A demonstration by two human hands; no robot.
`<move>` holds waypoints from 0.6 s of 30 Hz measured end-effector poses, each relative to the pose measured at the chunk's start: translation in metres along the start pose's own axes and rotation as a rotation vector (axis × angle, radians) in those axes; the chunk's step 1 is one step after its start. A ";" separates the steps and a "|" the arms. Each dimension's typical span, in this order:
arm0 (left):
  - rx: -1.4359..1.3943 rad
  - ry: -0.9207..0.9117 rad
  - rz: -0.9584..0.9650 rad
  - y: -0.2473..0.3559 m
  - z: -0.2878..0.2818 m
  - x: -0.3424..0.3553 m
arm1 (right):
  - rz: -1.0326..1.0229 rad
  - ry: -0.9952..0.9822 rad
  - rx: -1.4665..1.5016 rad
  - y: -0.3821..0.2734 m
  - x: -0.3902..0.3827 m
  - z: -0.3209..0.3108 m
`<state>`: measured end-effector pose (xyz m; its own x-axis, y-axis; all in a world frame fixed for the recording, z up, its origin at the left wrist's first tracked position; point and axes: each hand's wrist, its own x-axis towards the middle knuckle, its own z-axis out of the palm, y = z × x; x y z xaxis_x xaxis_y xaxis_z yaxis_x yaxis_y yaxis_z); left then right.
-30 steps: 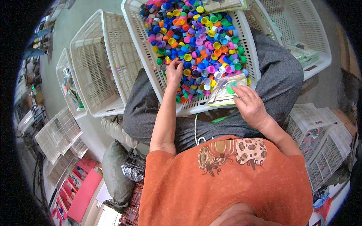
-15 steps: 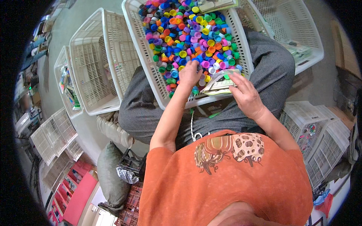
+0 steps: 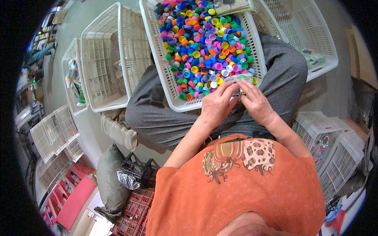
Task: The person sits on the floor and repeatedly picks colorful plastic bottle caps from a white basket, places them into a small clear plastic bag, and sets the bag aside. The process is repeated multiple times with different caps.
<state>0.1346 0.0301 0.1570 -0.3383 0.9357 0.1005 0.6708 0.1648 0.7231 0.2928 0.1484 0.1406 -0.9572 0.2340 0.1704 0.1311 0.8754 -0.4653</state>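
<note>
Both my hands meet over the near right corner of a white basket (image 3: 158, 55) full of small round plastic caps (image 3: 197, 51) in many colours. A clear plastic bag (image 3: 238, 77) lies between my fingers, with something green showing through it. My right hand (image 3: 258, 103) is closed on the bag's right side. My left hand (image 3: 215, 105) has its fingers pinched together at the bag's left side. Its fingertips cover whatever lies between them, so I cannot make out whether a cap is there. Most of the bag's lower part is hidden by my hands.
Flat clear packets (image 3: 233, 6) rest on the basket's far right corner. Empty-looking white baskets (image 3: 103, 59) stand to the left, and another basket (image 3: 305, 29) holding packets stands at the right. My crossed legs (image 3: 157, 114) flank the cap basket. A grey sack (image 3: 112, 177) lies behind on the left.
My left hand has left the caps and moved right and nearer to the bag, beside my right hand. The bag is now mostly covered by my fingers.
</note>
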 end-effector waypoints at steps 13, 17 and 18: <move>0.100 0.051 -0.118 -0.098 0.020 0.057 | 0.008 0.016 0.010 0.002 -0.003 0.000; 0.341 -0.150 -0.173 -0.169 0.066 0.073 | 0.003 0.015 0.021 0.002 0.003 -0.002; 0.407 -0.218 -0.201 -0.181 0.075 0.077 | 0.005 0.009 0.020 0.002 0.003 -0.002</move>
<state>0.0371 0.0962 -0.0172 -0.3708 0.9091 -0.1897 0.8242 0.4163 0.3839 0.2909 0.1513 0.1416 -0.9541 0.2424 0.1762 0.1306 0.8656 -0.4835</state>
